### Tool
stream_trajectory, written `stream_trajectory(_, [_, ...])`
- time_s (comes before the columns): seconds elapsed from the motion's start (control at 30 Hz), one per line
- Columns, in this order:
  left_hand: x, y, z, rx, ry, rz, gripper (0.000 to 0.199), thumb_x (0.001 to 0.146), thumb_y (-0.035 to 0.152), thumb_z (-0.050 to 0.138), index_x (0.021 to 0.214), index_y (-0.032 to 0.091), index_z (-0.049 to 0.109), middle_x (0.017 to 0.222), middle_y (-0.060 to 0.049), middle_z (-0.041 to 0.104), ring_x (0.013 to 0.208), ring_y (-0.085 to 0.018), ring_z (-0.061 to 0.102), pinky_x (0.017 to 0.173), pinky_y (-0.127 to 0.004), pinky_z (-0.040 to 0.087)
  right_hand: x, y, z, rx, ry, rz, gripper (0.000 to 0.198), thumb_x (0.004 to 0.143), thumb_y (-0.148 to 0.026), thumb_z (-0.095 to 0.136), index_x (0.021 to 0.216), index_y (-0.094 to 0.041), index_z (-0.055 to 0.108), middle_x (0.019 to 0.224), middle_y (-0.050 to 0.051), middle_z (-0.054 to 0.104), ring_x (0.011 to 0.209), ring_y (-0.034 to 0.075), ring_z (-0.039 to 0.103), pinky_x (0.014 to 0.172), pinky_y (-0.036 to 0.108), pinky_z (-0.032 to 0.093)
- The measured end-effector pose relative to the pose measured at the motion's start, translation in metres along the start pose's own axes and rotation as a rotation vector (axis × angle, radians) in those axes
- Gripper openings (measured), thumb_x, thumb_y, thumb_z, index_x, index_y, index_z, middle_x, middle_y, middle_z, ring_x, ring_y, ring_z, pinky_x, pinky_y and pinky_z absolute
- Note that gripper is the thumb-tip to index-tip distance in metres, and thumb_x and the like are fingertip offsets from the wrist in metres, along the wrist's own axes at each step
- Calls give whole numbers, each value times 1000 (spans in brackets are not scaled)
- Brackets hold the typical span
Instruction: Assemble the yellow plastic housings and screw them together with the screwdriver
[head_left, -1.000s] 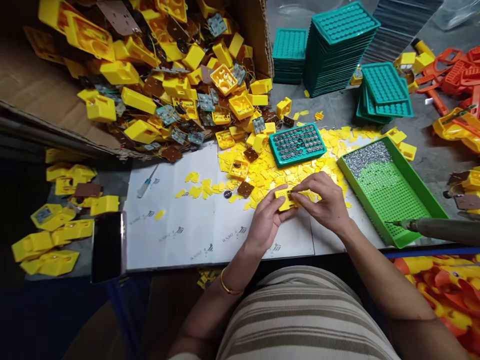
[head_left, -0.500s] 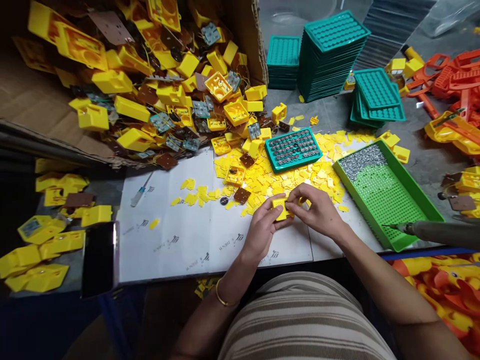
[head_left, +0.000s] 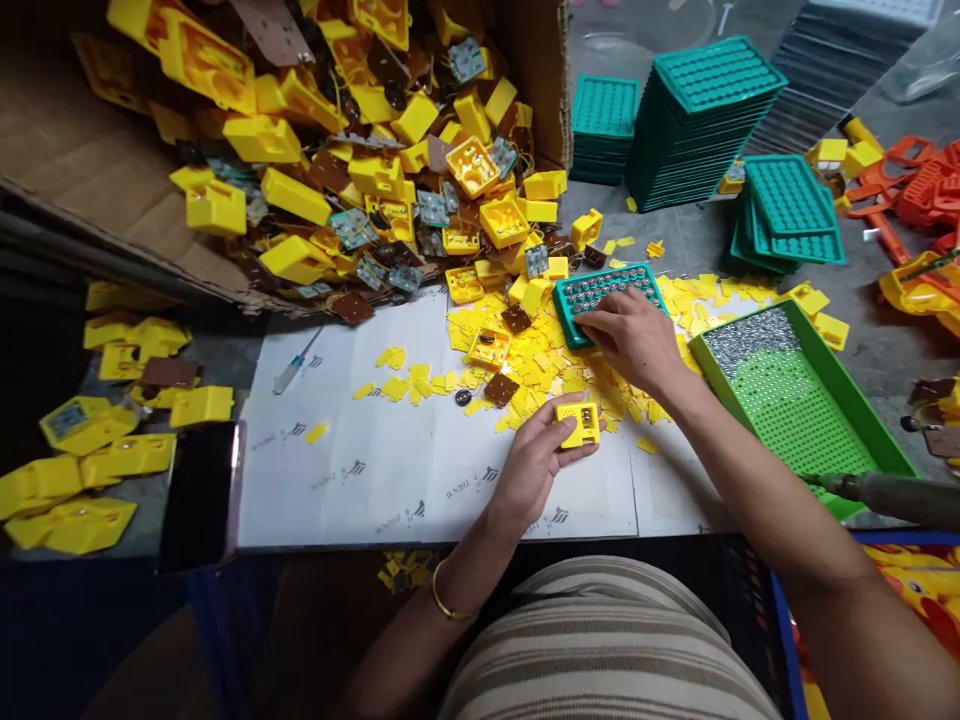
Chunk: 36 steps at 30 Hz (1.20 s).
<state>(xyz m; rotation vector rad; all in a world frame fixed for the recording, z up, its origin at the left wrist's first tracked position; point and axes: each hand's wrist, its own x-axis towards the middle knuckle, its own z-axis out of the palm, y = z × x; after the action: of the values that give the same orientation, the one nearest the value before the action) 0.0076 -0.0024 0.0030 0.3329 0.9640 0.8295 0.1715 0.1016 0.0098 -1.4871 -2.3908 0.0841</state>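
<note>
My left hand grips a small yellow plastic case between thumb and fingers, low over the white work surface. An open compartment with metal inside shows on the case's right half, with small holes dotted on its left. My right hand reaches over the near side of a teal tray filled with rows of silvery button cells. Its fingers are bent together at the cells; whatever lies between the fingertips is hidden. Loose yellow plastic covers are heaped around the tray.
A cardboard box spills wired yellow cases at the back left. Stacked teal trays stand behind. A green perforated tray with small metal parts lies right, beneath a power screwdriver. Left are a phone and a hand screwdriver.
My right hand has left the yellow case and moved up to the teal tray of button cells. My left hand still holds the case, its compartment now uncovered to view. The camera view has shifted left.
</note>
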Motion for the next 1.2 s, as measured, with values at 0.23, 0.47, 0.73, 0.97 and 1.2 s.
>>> stream_trajectory(0.23, [-1,3,-6,-37,36,27,28,80,21,62,107,15,63,105,-10,70,95,-23,69,80,-33,54,6,5,-14,-54,-83,-13,19,89,-23,54,88,-22,73,84,9,65,85,25,52,60,34,34])
stream_trajectory(0.47, [-1,2,-5,-132,91,87,28,79,21,63,107,16,64,107,-8,68,97,-21,66,86,-36,54,-31,-19,-16,591,83,113,6,82,-27,67,81,-21,68,80,0,70,75,16,62,60,28,43])
stream_trajectory(0.73, [-3,-5,-3,-141,89,148,29,77,23,67,105,16,64,111,-7,66,103,-22,63,94,-42,50,-76,-56,-13,472,54,91,9,88,-26,60,84,-20,65,79,3,68,76,17,59,64,29,43])
stream_trajectory(0.97, [-8,-17,-2,1,161,243,37,74,27,70,108,18,62,99,-4,69,91,-17,65,90,-35,52,-83,-68,-11,180,-23,51,17,91,-27,53,83,-21,67,77,5,66,76,19,56,61,30,38])
stream_trajectory(1.2, [-21,-28,-10,213,121,274,34,77,28,66,110,19,64,100,-4,68,88,-17,64,81,-29,52,-85,-63,-22,324,-254,122,7,83,-25,65,77,-23,69,77,2,68,74,17,58,59,28,36])
